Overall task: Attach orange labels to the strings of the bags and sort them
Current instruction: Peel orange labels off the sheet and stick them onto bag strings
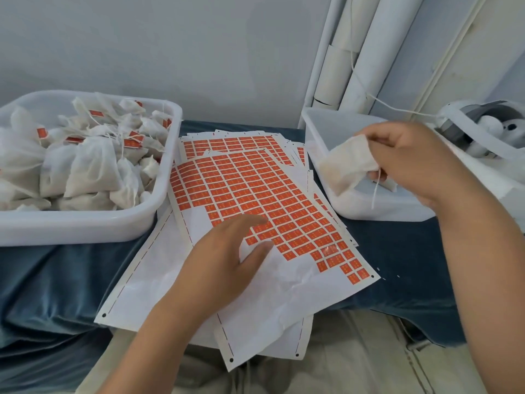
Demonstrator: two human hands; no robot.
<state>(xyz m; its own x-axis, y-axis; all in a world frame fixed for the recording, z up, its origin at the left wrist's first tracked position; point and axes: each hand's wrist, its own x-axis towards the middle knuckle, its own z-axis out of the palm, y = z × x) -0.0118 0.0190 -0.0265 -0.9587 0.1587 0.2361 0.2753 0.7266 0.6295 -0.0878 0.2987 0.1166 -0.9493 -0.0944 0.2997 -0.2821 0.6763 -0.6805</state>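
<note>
Two hands were apart: left hand (224,260), fingers loosely straight, rested on the label sheet (255,194) at six o'clock; right hand (412,163), at two o'clock, gripped a bag (349,163), its neck hidden inside the fingers.

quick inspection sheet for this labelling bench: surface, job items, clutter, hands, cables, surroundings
surface: blue cloth covers the bench and is wrinkled at the left.
job's things: label sheets are stacked in the middle, and the top one is partly used. The left tub is heaped with tagged bags. One bag is held over the right tub, with its string hanging.
clutter: a few paper scraps lie on the cloth.
hands: left hand rests on the top sheet with its fingertips at the labels. right hand grips the bag.
cables: a white cord runs from the pipes towards the right.
surroundings: grey wall, white pipes, and an unidentified white device.
</note>
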